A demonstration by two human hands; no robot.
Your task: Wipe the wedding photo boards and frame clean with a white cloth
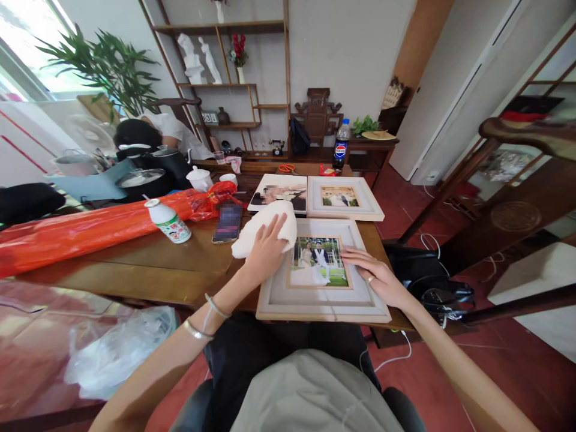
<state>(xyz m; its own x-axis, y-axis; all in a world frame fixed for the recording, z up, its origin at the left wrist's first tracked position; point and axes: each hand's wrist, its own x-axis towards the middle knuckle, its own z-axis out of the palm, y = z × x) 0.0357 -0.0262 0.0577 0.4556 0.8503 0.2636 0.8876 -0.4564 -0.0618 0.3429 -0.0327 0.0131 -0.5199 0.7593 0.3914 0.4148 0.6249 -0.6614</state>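
Observation:
A white-framed wedding photo (321, 300) lies flat at the near edge of the wooden table (171, 264). My left hand (266, 247) presses a white cloth (252, 231) against the frame's upper left corner, fingers curled on the cloth. My right hand (375, 273) lies flat and open on the frame's right side, fingers stretched toward the picture. Beyond it lie a second white framed photo (344, 198) and an unframed photo print (281, 195).
A phone (227, 222) and a small white bottle (168, 221) lie left of the cloth, beside a long orange plastic bag (90, 231). A cola bottle (341, 144), teapot (198, 178) and pots stand farther back. A black bag (432, 282) sits on the floor at right.

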